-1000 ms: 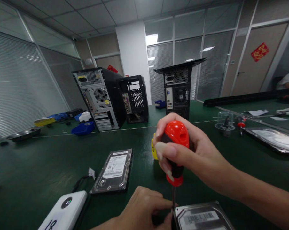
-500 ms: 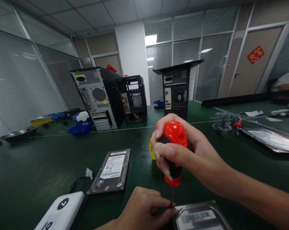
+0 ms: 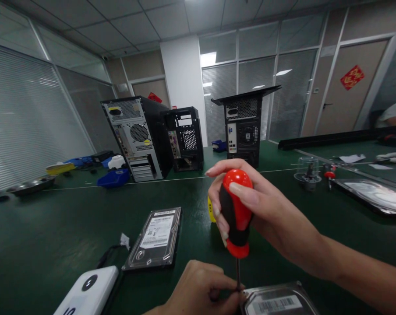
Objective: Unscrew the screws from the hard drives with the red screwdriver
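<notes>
My right hand (image 3: 266, 214) grips a screwdriver (image 3: 236, 214) with a red and black handle, held upright. Its thin shaft runs down to the top left corner of a silver hard drive (image 3: 277, 302) at the bottom edge of the view. My left hand (image 3: 201, 293) pinches the shaft's lower end right at that corner; the tip is hidden by the fingers. A second hard drive (image 3: 155, 238) with a white label lies flat on the green table to the left, apart from both hands.
A white power bank (image 3: 89, 291) with a black cable lies at the bottom left. Three open computer cases (image 3: 142, 138) stand at the back. Blue and yellow bins (image 3: 114, 177) sit far left; a metal panel (image 3: 372, 194) and small tools lie right. A person's sleeve (image 3: 393, 113) shows far right.
My right hand has shifted its hold on the handle, the thumb now over the top and the handle turned. The view has dropped slightly. My left hand stays at the shaft.
</notes>
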`<state>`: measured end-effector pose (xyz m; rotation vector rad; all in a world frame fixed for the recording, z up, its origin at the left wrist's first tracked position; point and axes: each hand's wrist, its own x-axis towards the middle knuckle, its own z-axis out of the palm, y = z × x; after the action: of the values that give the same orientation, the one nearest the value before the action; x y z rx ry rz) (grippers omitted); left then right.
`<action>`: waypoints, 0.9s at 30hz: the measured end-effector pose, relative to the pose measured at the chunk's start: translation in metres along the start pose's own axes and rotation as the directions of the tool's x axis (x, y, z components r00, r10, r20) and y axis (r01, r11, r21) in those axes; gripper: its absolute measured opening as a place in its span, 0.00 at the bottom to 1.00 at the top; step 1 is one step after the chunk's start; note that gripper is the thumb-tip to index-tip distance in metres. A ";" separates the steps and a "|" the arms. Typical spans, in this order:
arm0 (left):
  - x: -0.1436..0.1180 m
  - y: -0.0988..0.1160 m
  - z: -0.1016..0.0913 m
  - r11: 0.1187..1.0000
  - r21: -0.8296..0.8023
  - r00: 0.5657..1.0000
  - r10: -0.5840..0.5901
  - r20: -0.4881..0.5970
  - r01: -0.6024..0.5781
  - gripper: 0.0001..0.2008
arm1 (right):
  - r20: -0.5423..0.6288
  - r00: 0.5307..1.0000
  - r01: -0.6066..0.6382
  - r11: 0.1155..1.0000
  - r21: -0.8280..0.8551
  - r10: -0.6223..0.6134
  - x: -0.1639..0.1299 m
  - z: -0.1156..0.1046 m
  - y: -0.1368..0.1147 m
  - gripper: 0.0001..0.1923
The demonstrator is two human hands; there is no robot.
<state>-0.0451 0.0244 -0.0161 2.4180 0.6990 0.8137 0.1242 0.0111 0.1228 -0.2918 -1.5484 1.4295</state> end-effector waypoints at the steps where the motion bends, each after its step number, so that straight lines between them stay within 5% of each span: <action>1: 0.000 -0.001 0.000 1.000 -0.010 1.000 0.008 -0.005 -0.008 0.08 | -0.004 1.000 -0.009 1.000 -0.018 0.009 0.000 0.001 0.000 0.11; 9: -0.002 -0.012 0.003 0.993 -0.103 0.998 0.059 -0.004 -0.059 0.17 | -0.061 0.997 -0.049 0.998 -0.042 0.046 0.009 0.010 0.002 0.14; 13: 0.000 -0.008 0.000 0.997 -0.066 1.000 0.027 -0.012 -0.027 0.12 | -0.086 0.996 -0.043 0.998 -0.039 0.039 0.007 0.010 0.005 0.16; 20: -0.001 -0.007 -0.002 0.999 -0.036 0.999 0.016 0.037 -0.014 0.10 | 0.056 0.997 -0.047 0.998 0.040 0.045 0.010 -0.001 -0.001 0.13; 27: -0.002 -0.010 -0.004 0.998 -0.069 0.999 0.015 0.041 -0.012 0.13 | -0.008 1.000 -0.011 1.000 0.012 0.011 0.009 0.001 0.000 0.15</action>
<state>-0.0519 0.0319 -0.0203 2.3740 0.6294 0.7772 0.1194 0.0169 0.1272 -0.2989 -1.5336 1.4444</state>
